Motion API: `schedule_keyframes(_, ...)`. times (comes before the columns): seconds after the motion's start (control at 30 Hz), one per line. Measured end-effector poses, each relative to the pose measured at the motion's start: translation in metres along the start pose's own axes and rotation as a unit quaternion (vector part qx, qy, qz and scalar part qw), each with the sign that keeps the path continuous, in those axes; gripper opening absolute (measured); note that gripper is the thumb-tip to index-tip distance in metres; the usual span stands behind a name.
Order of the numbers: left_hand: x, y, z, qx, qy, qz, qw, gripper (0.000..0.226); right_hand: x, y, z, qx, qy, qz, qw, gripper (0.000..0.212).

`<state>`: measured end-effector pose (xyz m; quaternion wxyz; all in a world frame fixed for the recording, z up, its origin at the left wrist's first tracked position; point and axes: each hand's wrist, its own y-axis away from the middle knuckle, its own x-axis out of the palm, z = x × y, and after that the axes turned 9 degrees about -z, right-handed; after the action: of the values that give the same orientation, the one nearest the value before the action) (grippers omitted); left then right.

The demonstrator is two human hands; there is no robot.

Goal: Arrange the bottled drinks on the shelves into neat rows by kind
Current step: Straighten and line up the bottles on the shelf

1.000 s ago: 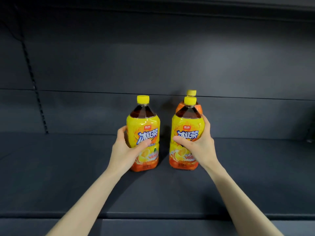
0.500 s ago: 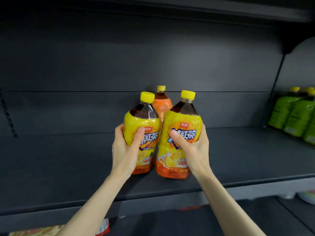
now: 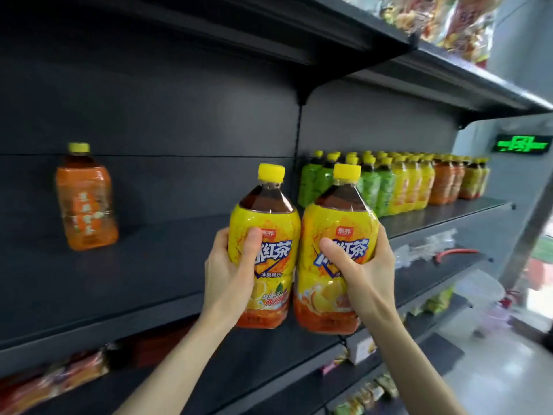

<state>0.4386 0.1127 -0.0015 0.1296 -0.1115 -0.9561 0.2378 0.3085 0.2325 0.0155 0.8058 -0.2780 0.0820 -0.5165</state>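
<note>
I hold two yellow-labelled iced tea bottles with yellow caps in front of the dark shelf (image 3: 149, 265). My left hand (image 3: 230, 274) grips the left bottle (image 3: 270, 232) around its middle. My right hand (image 3: 363, 275) grips the right bottle (image 3: 338, 217) the same way. Both bottles are lifted off the shelf and tilt slightly to the right. An orange-labelled bottle (image 3: 85, 199) stands alone at the left back of the shelf. Further right stand rows of green bottles (image 3: 317, 181), yellow bottles (image 3: 410, 184) and orange bottles (image 3: 446, 182).
An upper shelf (image 3: 389, 52) overhangs, with snack bags (image 3: 443, 22) on top. Lower shelves hold packaged goods (image 3: 54, 381) and a red-handled tool (image 3: 454, 253). A green lit sign (image 3: 520, 143) glows at the right. Floor and a doorway lie at the far right.
Both bottles have come up off the shelf and moved right with my hands. My view has swung right, so the orange bottle now sits far left and the filled rows appear.
</note>
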Motion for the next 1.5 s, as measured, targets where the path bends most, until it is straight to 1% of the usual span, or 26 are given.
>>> schedule_keyframes(0.13,0.085,0.042,0.002,-0.023,0.015,0.046,0.999,0.051,-0.091,-0.026,-0.009,-0.003,0.045,-0.037,0.998,0.08)
schedule_keyframes(0.2,0.122,0.052,0.0,-0.027,0.023,0.061,0.998,0.048,-0.125,-0.044,-0.013,-0.006,0.061,-0.06,0.996,0.081)
schedule_keyframes(0.27,0.156,0.051,-0.002,-0.02,0.022,0.069,0.997,0.052,-0.152,-0.067,-0.018,-0.014,0.069,-0.078,0.995,0.082)
schedule_keyframes(0.37,0.204,0.041,-0.003,-0.007,0.024,0.077,0.997,0.056,-0.181,-0.105,-0.028,-0.026,0.069,-0.099,0.992,0.079)
schedule_keyframes(0.43,0.235,0.032,0.001,-0.001,0.032,0.085,0.996,0.053,-0.195,-0.133,-0.039,-0.03,0.066,-0.108,0.992,0.078)
schedule_keyframes(0.5,0.267,0.024,0.011,0.004,0.042,0.09,0.995,0.054,-0.207,-0.162,-0.054,-0.036,0.064,-0.109,0.991,0.075)
schedule_keyframes(0.6,0.318,0.012,0.033,0.004,0.065,0.097,0.993,0.061,-0.224,-0.206,-0.079,-0.046,0.071,-0.1,0.991,0.072)
schedule_keyframes(0.7,0.376,-0.003,0.049,0.0,0.071,0.108,0.992,0.056,-0.245,-0.254,-0.102,-0.043,0.073,-0.099,0.991,0.074)
schedule_keyframes(0.8,0.438,-0.017,0.062,-0.003,0.084,0.118,0.99,0.046,-0.274,-0.303,-0.12,-0.061,0.083,-0.121,0.987,0.078)
schedule_keyframes(0.9,0.499,-0.027,0.073,-0.001,0.086,0.135,0.987,0.052,-0.307,-0.348,-0.137,-0.077,0.114,-0.146,0.98,0.08)
schedule_keyframes(1.0,0.559,-0.03,0.087,-0.007,0.093,0.159,0.983,0.045,-0.344,-0.391,-0.158,-0.085,0.132,-0.165,0.974,0.075)
schedule_keyframes(1.07,0.6,-0.029,0.097,-0.009,0.094,0.171,0.981,0.045,-0.369,-0.419,-0.174,-0.085,0.137,-0.174,0.972,0.074)
schedule_keyframes(1.17,0.661,-0.024,0.114,-0.015,0.091,0.177,0.98,0.034,-0.409,-0.462,-0.199,-0.087,0.145,-0.173,0.97,0.073)
schedule_keyframes(1.27,0.721,-0.017,0.133,-0.014,0.092,0.171,0.981,0.031,-0.447,-0.504,-0.22,-0.083,0.144,-0.159,0.973,0.069)
schedule_keyframes(1.37,0.78,-0.015,0.145,-0.021,0.087,0.161,0.983,0.036,-0.485,-0.551,-0.237,-0.082,0.146,-0.136,0.977,0.061)
schedule_keyframes(1.43,0.818,-0.011,0.156,-0.02,0.085,0.146,0.985,0.045,-0.512,-0.583,-0.251,-0.084,0.145,-0.126,0.978,0.06)
schedule_keyframes(1.5,0.85,-0.011,0.168,-0.023,0.077,0.126,0.989,0.046,-0.535,-0.613,-0.266,-0.082,0.143,-0.123,0.979,0.06)
